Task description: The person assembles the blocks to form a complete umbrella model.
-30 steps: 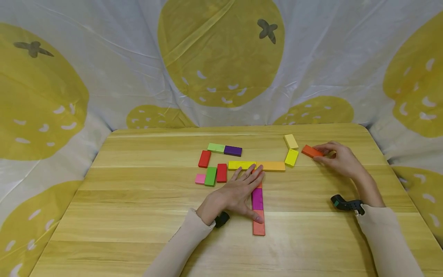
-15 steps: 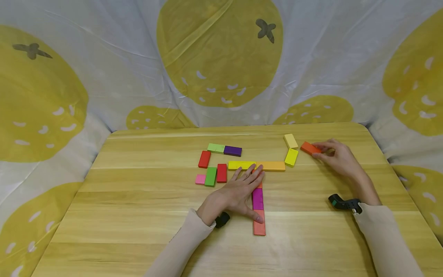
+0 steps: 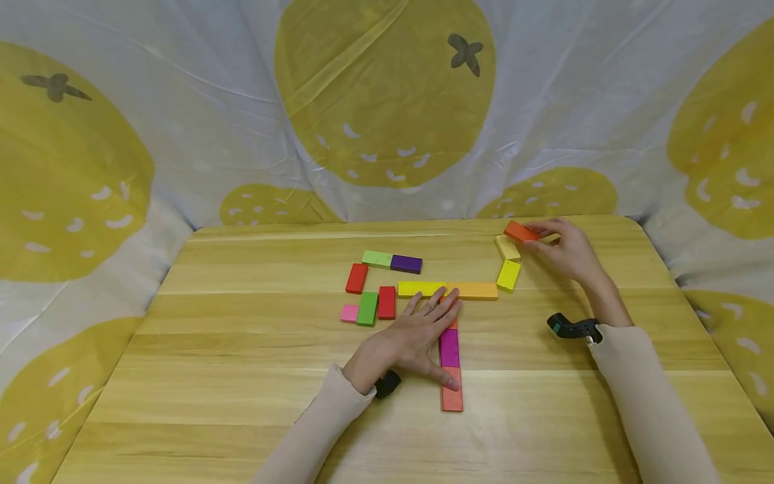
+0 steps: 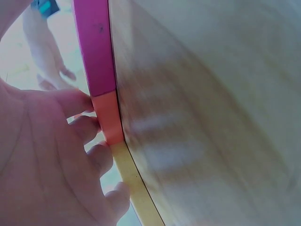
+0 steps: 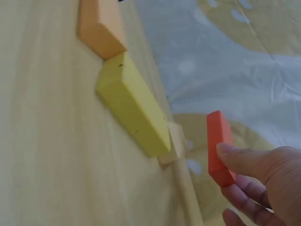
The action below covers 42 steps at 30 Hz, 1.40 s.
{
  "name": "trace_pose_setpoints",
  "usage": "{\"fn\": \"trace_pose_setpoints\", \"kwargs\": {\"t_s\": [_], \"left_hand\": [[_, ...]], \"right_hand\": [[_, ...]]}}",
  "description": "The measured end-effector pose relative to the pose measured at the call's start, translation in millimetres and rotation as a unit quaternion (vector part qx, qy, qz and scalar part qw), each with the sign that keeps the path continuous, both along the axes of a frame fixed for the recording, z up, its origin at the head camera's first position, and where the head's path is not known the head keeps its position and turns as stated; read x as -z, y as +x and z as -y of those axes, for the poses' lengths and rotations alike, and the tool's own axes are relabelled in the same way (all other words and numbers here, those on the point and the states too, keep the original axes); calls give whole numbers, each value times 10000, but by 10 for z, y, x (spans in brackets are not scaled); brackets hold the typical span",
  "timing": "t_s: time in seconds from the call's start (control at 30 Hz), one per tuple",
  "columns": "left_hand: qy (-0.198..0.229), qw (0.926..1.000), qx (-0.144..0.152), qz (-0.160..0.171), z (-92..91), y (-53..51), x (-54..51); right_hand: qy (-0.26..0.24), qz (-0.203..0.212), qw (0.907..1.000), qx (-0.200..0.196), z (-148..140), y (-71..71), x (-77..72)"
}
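Between thumb and fingers, my right hand pinches an orange-red block close to the far end of a pale yellow block. In the right wrist view that orange-red block appears raised off the table. A bright yellow block touches the pale one's near end. My left hand lies with spread fingers over a column of blocks: an orange one partly covered, a magenta block and a coral block. Its fingertips touch the yellow block beside the light orange block.
Left of the column lie a light green block, a purple block, two red blocks, a green block and a pink block. A patterned cloth hangs behind the wooden table.
My right hand has carried the orange-red block left and away from me, from beside the bright yellow block to the pale yellow block's far end. The left hand has stayed put.
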<state>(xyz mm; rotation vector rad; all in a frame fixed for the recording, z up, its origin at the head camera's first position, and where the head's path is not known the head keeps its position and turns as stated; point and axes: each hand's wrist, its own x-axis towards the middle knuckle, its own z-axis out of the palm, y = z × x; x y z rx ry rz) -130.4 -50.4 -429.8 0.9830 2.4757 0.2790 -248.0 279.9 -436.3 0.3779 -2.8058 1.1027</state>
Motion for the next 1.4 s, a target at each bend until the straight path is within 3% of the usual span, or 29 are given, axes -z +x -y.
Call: {"fn": "trace_pose_setpoints", "kwargs": {"t_s": [0.23, 0.43, 1.4], "left_hand": [[-2, 10000, 18, 2, 5, 2, -9], [-48, 9999, 78, -65, 2, 7, -15], [-145, 9998, 23, -103, 0, 5, 3]], "right_hand": [[7, 528, 9975, -473, 225, -362, -109], [84, 649, 9951, -747, 393, -535, -82], [148, 1248, 9885, -836, 480, -670, 111]]}}
